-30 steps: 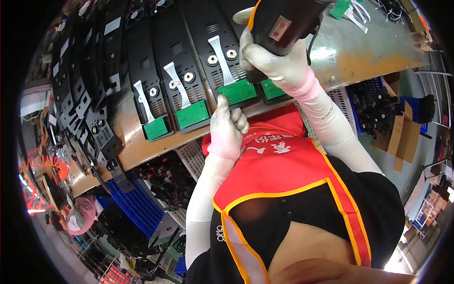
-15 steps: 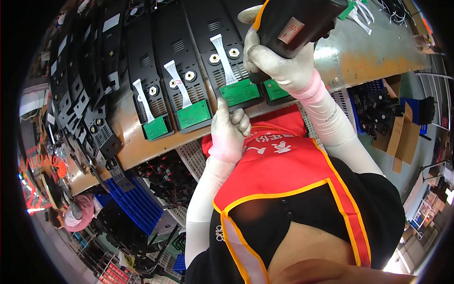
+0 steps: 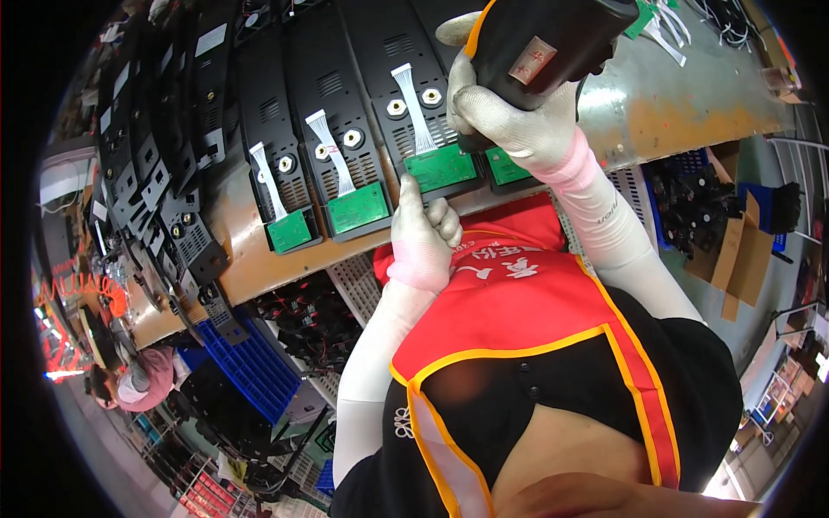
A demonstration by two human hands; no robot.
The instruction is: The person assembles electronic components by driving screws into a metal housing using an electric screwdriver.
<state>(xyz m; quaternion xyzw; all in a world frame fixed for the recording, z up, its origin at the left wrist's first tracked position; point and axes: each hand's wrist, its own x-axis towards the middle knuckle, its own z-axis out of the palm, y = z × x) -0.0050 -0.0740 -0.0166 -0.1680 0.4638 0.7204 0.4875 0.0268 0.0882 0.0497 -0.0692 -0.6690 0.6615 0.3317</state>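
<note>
My right hand [image 3: 522, 131], in a white glove, is wrapped round a black cordless power driver [image 3: 574, 41] with an orange edge. Its tip is hidden behind the hand and the tool's body. Below it, a green circuit board [image 3: 443, 167] lies on the near end of a black slotted metal panel [image 3: 399, 45], with a white ribbon cable [image 3: 415, 108] running up from it. My gloved left hand [image 3: 420, 231] is at this board's near left corner, one finger stretched toward it. The other fingers are curled in; whatever they may hold is hidden.
Similar panels with a second board [image 3: 358, 207] and a third board [image 3: 289, 231] lie to the left on the metal workbench [image 3: 250, 269]. More dark metal parts [image 3: 160, 173] crowd the far left. Below the bench stand a blue crate [image 3: 250, 367] and a cardboard box [image 3: 738, 250].
The view has shifted slightly, so the bench appears a little further right. Both hands keep nearly the same places over the board, and the driver stays in my right hand.
</note>
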